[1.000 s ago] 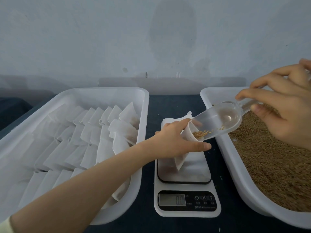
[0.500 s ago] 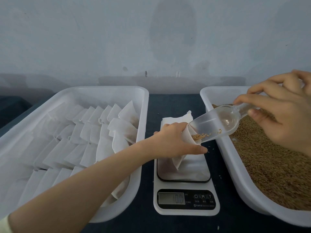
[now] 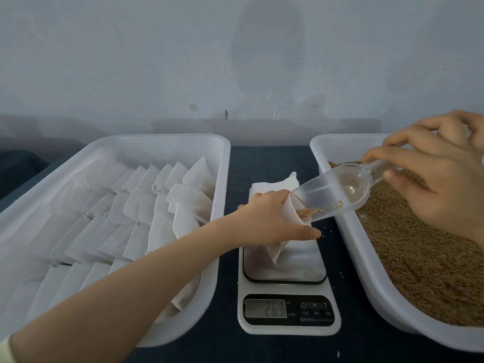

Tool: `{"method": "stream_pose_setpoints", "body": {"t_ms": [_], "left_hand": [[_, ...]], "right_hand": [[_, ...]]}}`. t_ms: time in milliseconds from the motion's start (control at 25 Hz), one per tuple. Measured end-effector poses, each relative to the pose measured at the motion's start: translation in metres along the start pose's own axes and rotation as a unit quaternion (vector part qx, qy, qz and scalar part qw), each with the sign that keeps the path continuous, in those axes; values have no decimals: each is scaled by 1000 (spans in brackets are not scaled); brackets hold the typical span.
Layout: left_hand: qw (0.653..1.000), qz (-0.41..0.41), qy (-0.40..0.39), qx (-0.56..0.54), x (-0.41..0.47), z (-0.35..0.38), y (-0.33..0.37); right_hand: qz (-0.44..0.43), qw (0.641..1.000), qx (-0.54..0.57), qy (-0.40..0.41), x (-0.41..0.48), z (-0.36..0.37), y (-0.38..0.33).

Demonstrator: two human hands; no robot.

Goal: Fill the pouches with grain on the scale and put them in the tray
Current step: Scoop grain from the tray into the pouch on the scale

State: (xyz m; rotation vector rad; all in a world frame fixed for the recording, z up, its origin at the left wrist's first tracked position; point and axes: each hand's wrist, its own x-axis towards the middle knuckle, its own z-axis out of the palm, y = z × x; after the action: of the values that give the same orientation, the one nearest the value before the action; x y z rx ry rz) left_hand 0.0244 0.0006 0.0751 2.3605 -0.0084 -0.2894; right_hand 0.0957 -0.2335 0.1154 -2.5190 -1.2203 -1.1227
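I'm on the white mesh pouch (image 3: 286,226): it hangs with its mouth held open, its lower corner pointing down over the steel platform of the kitchen scale (image 3: 288,289). My left hand (image 3: 267,218) is wrapped round the pouch's neck, fingers (image 3: 306,233) curled shut on the fabric, thumb on the far side. Wheat grain (image 3: 310,212) sits right at the pouch mouth, just past my left fingertips, on the lip of the clear plastic scoop (image 3: 337,192). The scoop is tilted down-left, its lip touching the pouch rim. My right hand (image 3: 440,169) pinches the scoop's handle, thumb under, fingers closed on top. A few stray kernels lie on the dark table beside my left fingertips. Behind my left knuckles sits a flat stack of empty pouches (image 3: 269,186). The scale's display, below my left wrist, seems to read 26.3, though the digits are faint. Under my right hand is the white tub of grain (image 3: 348,247). On the far side of my left forearm, the white tray (image 3: 220,205) holds rows of filled pouches (image 3: 136,213), overlapping.
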Motion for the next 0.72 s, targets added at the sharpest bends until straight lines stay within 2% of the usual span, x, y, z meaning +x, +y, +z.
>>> {"method": "stream_pose_setpoints", "body": {"t_ms": [320, 560, 720], "left_hand": [[1000, -1, 2, 5, 0, -1, 0], [1000, -2, 0, -10, 0, -1, -3], [999, 17, 11, -41, 2, -1, -7]], "right_hand": [[13, 1000, 11, -16, -1, 3, 1], [89, 981, 118, -127, -5, 6, 9], [145, 960, 175, -166, -8, 11, 18]]}}
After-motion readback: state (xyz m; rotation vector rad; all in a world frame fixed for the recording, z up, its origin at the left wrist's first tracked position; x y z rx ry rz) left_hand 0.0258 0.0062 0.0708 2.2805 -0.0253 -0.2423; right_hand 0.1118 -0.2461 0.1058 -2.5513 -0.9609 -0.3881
